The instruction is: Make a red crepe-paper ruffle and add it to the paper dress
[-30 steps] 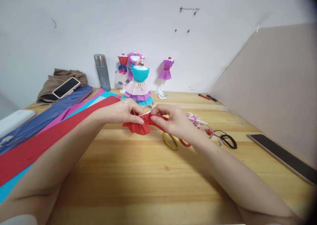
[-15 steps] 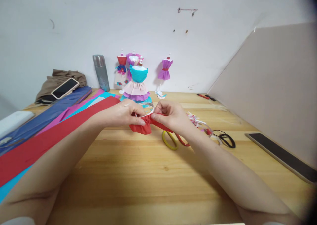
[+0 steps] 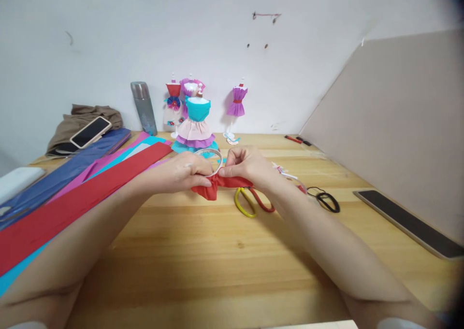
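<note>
A gathered strip of red crepe paper (image 3: 207,192) is pinched between my two hands above the table. My left hand (image 3: 183,172) is closed on its left part, with the thumb in front. A thin white ring (image 3: 221,160), which looks like a roll of tape, stands up behind the paper at my left fingers. On the right, my right hand (image 3: 246,167) pinches the paper's upper edge between thumb and fingers, close to the left thumb. Below and behind the right hand lie scissors (image 3: 242,209) with one yellow and one red handle loop, their blades hidden.
Dressed mini mannequins (image 3: 197,111) stand at the wall, beside a grey flask (image 3: 144,109). Red, blue and pink paper sheets (image 3: 90,186) cover the left side under my forearm. A black hair tie (image 3: 330,202) and a dark phone-like slab (image 3: 406,222) lie right.
The view has shifted slightly, so the background sits further left. My hands have shifted a little on the red paper, and more of the strip shows beneath my right hand.
</note>
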Motion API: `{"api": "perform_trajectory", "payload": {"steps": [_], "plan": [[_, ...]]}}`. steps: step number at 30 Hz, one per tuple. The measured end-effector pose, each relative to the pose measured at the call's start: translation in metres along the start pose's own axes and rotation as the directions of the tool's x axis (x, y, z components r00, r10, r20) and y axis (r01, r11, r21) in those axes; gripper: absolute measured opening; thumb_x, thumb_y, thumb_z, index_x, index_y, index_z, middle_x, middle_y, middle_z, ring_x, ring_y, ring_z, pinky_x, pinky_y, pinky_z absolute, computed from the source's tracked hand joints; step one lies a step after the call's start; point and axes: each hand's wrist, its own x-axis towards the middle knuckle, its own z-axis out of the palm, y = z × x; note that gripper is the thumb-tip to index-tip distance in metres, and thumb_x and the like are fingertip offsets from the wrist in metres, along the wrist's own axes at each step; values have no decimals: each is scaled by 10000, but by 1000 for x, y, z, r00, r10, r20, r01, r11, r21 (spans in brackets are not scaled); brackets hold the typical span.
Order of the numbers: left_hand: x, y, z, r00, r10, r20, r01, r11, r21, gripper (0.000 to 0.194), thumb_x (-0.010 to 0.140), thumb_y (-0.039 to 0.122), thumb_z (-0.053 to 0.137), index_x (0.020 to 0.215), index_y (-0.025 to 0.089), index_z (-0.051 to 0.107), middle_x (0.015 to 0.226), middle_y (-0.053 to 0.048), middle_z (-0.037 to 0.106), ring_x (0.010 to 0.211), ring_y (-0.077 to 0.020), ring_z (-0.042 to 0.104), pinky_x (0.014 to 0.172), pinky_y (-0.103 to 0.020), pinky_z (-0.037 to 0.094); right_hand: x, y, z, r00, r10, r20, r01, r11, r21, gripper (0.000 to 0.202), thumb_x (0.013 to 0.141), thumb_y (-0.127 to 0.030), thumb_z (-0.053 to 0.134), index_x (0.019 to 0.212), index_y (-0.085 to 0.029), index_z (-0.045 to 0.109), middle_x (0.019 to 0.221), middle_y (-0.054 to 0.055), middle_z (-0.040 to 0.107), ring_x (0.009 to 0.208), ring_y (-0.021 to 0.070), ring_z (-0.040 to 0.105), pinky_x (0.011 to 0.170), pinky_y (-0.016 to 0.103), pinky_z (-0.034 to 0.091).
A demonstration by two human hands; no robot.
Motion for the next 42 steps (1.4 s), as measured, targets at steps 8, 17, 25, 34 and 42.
{"api": "perform_trajectory", "payload": {"steps": [8,17,25,34,42], "plan": [[-4,-16,-11,969,-236,74,247,927,-282,226,874,326,677,824,122,761,786,-45,715,707,-138,619,623,-207,468,0,-5,-18,977,-74,200,66,997,51,412,635,-507,835,611,-190,572,546,-51,497,523,89,414,518,248,298],[-7,-22,-16,958,-287,-19,238,829,-506,171,759,301,794,780,132,803,750,-53,754,695,-150,647,655,-230,513,0,0,-23,926,-138,353,29,954,298,482,677,-571,832,944,-176,755,891,45,739,848,196,663,792,324,484],[-10,-31,-12,916,-310,-254,95,784,-614,210,704,343,843,797,155,836,849,-92,808,746,-186,713,739,-285,570,6,11,5,934,-271,231,87,802,591,498,604,-342,927,1059,-247,748,1036,34,770,982,216,704,903,388,567],[-9,-28,-12,908,-296,-296,83,820,-566,143,722,293,800,771,162,832,829,-77,805,738,-173,703,708,-258,559,2,12,16,976,-204,77,91,702,706,330,611,-393,952,794,-225,734,710,-39,703,637,92,654,651,203,584],[-7,-23,-14,911,-289,-293,107,854,-509,157,736,301,793,749,145,807,756,-58,772,693,-146,658,680,-233,538,-1,12,25,978,-200,63,109,741,663,429,587,-398,937,913,-211,728,700,-29,692,527,82,588,515,199,513]]}}
